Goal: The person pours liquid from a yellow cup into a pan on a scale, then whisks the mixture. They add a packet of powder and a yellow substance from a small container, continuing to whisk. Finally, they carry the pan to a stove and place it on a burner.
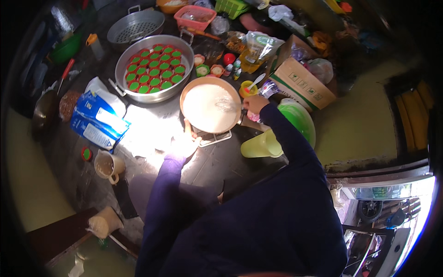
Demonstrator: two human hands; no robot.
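Note:
A round pan (204, 107) of milky white liquid stands on a small stove (216, 139), its handle pointing to the lower right. My right hand (255, 104) is closed at the pan's right rim on what looks like a wire whisk (226, 103), whose wires lie in the liquid. My left hand (185, 142) is at the stove's left side, just below the pan, its fingers raised towards the rim; glare washes it out and hides its grip. Behind to the left, a wide metal steamer tray (119, 74) holds many small red cups filled with green.
A perforated steamer tray (157, 21), blue packet (98, 119), beige measuring jug (109, 164) and single red cup (86, 153) are at left. At right are a yellow cup with spoon (248, 90), a tilted yellow-green pitcher (259, 144), a green basin (301, 119) and a cardboard box (301, 81).

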